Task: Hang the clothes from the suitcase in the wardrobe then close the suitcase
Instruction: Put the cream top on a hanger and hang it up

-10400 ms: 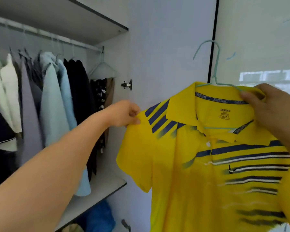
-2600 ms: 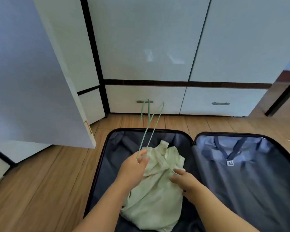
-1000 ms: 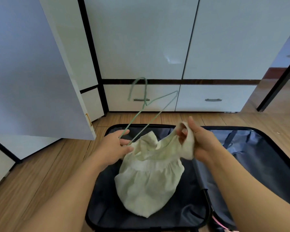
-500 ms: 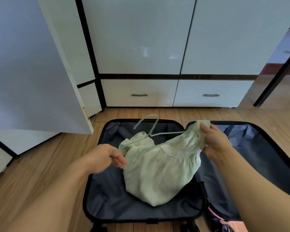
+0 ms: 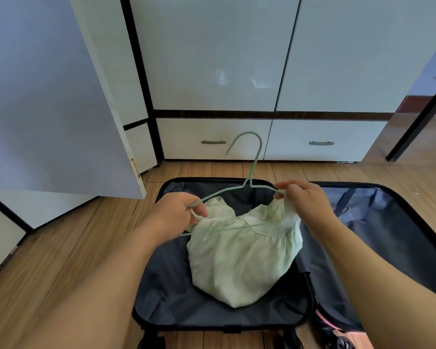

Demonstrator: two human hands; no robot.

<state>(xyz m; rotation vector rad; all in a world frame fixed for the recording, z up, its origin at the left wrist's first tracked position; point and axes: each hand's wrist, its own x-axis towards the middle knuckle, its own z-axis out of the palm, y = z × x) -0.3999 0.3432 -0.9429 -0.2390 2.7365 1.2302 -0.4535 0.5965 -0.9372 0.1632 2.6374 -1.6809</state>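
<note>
The left hand point(image 5: 178, 212) is pinching the hanger point(image 5: 237, 190); the right hand point(image 5: 306, 200) is pinching the garment point(image 5: 242, 258) strap. Thin fabric is likely slipping off the wire

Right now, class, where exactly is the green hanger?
In the head view, the green hanger is held between the left hand and right hand, above the open suitcase, partly threaded into the pale green garment, hook pointing towards the drawers.

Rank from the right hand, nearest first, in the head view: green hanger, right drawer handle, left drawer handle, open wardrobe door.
From the right hand:
1. Green hanger, its right end in the fingers.
2. Right drawer handle, straight beyond the hand.
3. Left drawer handle, beyond and to the left.
4. Open wardrobe door, far left.
</note>
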